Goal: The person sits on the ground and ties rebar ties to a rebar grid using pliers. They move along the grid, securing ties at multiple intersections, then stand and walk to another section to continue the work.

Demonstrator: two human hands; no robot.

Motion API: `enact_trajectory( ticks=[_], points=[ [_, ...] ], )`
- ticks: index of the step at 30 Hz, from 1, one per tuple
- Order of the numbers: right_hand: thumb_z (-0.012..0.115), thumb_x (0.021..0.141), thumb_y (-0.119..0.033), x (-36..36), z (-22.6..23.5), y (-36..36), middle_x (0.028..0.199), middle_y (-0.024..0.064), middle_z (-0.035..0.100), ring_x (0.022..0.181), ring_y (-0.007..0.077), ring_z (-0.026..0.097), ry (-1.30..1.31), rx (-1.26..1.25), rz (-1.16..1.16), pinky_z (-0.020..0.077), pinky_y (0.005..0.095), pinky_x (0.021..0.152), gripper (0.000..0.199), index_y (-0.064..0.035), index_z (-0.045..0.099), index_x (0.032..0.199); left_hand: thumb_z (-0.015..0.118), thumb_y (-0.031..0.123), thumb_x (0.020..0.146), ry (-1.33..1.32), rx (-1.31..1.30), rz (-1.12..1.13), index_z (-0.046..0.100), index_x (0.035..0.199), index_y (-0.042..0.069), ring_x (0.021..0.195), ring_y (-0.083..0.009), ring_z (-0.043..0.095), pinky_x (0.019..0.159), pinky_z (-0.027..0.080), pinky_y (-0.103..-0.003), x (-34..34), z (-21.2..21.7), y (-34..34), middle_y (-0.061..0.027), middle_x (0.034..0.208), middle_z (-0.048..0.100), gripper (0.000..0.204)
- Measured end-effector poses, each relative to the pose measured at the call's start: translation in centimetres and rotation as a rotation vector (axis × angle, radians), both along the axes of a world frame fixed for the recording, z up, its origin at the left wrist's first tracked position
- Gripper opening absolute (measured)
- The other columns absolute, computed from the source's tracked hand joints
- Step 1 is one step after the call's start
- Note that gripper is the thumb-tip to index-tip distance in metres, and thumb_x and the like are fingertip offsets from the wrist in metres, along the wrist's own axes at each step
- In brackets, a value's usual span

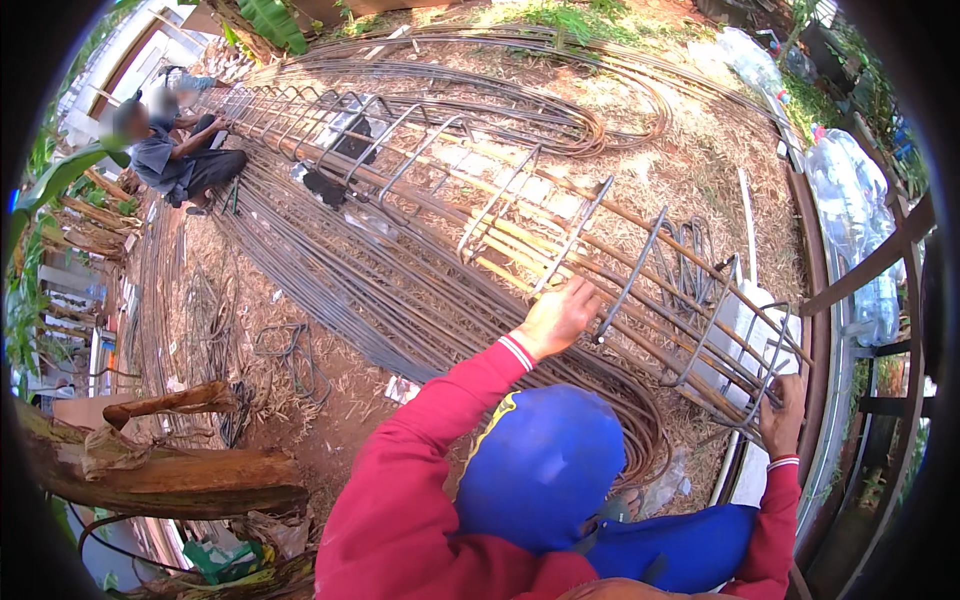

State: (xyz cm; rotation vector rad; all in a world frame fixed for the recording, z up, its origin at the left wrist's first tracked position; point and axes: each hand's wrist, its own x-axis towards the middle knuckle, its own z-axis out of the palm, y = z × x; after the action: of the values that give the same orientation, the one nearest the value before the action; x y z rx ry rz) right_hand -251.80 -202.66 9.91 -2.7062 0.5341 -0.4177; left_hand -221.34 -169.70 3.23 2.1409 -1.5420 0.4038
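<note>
A long rebar cage point(500, 215) of rusty bars with square steel stirrups point(635, 275) runs from far left to near right. My left hand point(562, 318) is closed on its near side, between two stirrups, with the fingers curled over a lower bar; the fingertips are partly hidden. At the cage's right end, my right hand point(784, 418) grips the end stirrup point(772, 370), thumb and fingers around its near corner. Both arms are in red sleeves with white-striped cuffs, and my knees are in blue trousers point(540, 460).
Bundled steel bars point(400, 310) lie along the near side, bent round at their right end. More looped rebar point(590, 130) lies beyond. A person point(185, 160) crouches at the far left end. Bagged plastic bottles point(850, 220) stand right; a cut trunk point(170, 480) lies lower left.
</note>
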Motion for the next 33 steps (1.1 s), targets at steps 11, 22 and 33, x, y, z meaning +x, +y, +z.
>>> enact_trajectory(
  ticks=[11,22,33],
  points=[
    [0.073,0.077,-0.006,0.6,-1.9,1.4,0.087,0.0169,0.054,0.084,0.0376,0.058,0.047,-0.014,-0.155,0.046,0.0452,0.073,0.027,0.0013,0.055,0.096,0.068,-0.001,0.07,0.12,0.097,-0.015,0.063,0.095,0.005,0.092,-0.0276,0.059,0.078,0.051,-0.036,-0.1,2.1,0.1,-0.008,0.095,0.061,0.027],
    [0.045,0.099,-0.04,-2.3,-0.8,0.3,0.071,0.02,0.062,0.068,0.0331,0.059,0.496,0.473,-0.124,0.0457,0.0445,0.068,0.049,0.0028,0.064,0.083,0.068,0.0,0.075,0.092,-0.013,-0.029,0.065,0.099,0.004,0.093,-0.029,0.06,0.078,0.05,-0.039,0.2,3.7,-0.3,-0.0094,0.098,0.063,0.025],
    [0.052,0.098,-0.034,-3.0,-0.7,-0.4,0.057,0.0045,0.045,0.058,0.0142,0.041,0.427,0.615,-0.175,0.037,0.0348,0.057,0.047,0.0019,0.051,0.068,0.063,0.008,0.09,0.895,-0.23,0.111,0.068,0.097,-0.002,0.083,-0.0248,0.066,0.078,0.051,-0.034,-1.1,9.3,3.8,-0.0134,0.088,0.068,0.013]
  ],
)
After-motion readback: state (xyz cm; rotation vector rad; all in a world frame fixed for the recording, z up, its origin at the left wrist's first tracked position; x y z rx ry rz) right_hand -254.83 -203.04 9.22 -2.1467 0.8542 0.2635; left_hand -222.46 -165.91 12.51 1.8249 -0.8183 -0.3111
